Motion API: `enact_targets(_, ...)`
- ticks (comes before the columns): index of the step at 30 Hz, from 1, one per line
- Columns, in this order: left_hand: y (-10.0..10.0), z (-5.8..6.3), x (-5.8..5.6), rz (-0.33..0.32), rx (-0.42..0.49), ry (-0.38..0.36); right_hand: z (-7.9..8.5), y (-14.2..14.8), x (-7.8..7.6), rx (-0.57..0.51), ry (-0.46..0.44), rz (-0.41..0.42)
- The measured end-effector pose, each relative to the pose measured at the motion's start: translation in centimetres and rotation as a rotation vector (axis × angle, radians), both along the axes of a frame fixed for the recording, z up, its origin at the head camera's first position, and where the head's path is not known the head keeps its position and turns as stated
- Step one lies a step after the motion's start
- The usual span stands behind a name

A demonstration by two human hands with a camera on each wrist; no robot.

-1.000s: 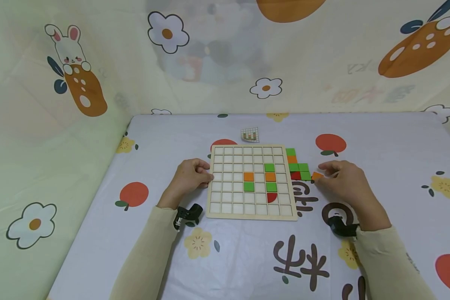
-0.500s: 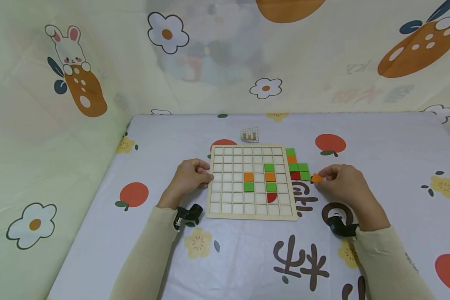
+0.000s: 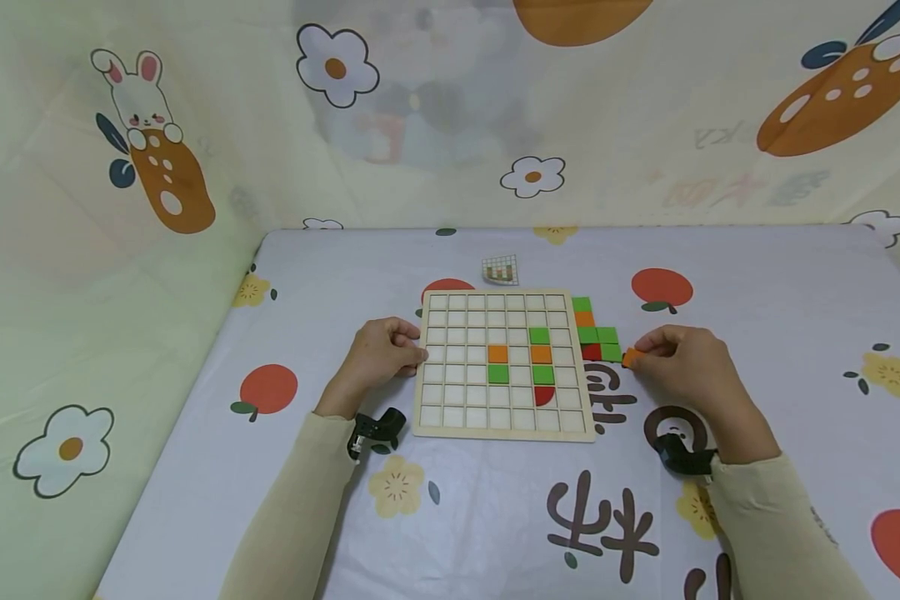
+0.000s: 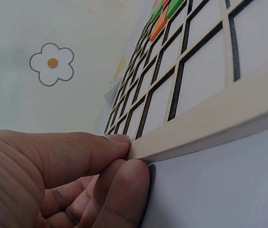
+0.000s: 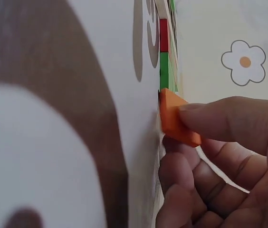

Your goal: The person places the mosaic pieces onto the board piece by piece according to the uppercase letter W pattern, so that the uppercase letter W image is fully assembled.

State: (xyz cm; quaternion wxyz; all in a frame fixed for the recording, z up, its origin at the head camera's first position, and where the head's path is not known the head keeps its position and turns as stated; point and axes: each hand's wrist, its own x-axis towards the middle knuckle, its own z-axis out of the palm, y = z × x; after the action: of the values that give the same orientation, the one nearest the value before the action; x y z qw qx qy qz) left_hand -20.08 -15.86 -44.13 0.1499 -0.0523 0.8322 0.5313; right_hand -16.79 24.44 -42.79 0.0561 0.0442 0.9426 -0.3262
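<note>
A wooden grid board [image 3: 457, 423] lies on the table with orange and green square tiles and one red quarter-round tile in its cells. My left hand [image 3: 377, 357] pinches the board's left edge; in the left wrist view the thumb [image 4: 91, 151] lies at the rim with a curled finger below it. My right hand [image 3: 686, 362], right of the board, pinches an orange square tile [image 5: 173, 118] between thumb and fingers. That tile is tilted, close to the end of a green tile [image 3: 611, 352] in the loose group, and partly covered by the thumb.
Several loose tiles, among them an orange one [image 3: 584, 319] and a red one [image 3: 592, 352], lie along the board's right edge. A small card printed with a grid [image 3: 500, 269] lies behind the board. A patterned cloth [image 3: 480, 517] covers the table, and patterned walls [image 3: 435, 192] enclose it.
My right hand has shifted its fingers on the orange tile, which shows more at half a second ago and less now. The left hand and the board have stayed put.
</note>
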Motion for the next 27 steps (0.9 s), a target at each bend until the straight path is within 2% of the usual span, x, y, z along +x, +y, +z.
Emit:
enact_targets(6,-0.01,0.02,0.01,-0.002,0.0,0.002,0.24,-0.11,-0.07,-0.049,-0.009,-0.025)
enact_targets(10,0.0,0.09,0.07,0.0,0.002,0.0,0.45,-0.03,-0.16,-0.14,-0.048,-0.051)
enact_targets(13,0.03,0.19,0.12,0.002,0.005,-0.004,0.51,-0.02,-0.16,-0.19,-0.04,-0.046)
enact_targets(18,0.06,0.28,0.16,0.002,0.008,-0.007,0.45,0.0,-0.12,-0.185,-0.002,-0.007)
enact_targets(27,0.04,0.21,0.14,-0.001,0.002,-0.003,0.39,-0.16,-0.17,-0.187,0.007,0.02)
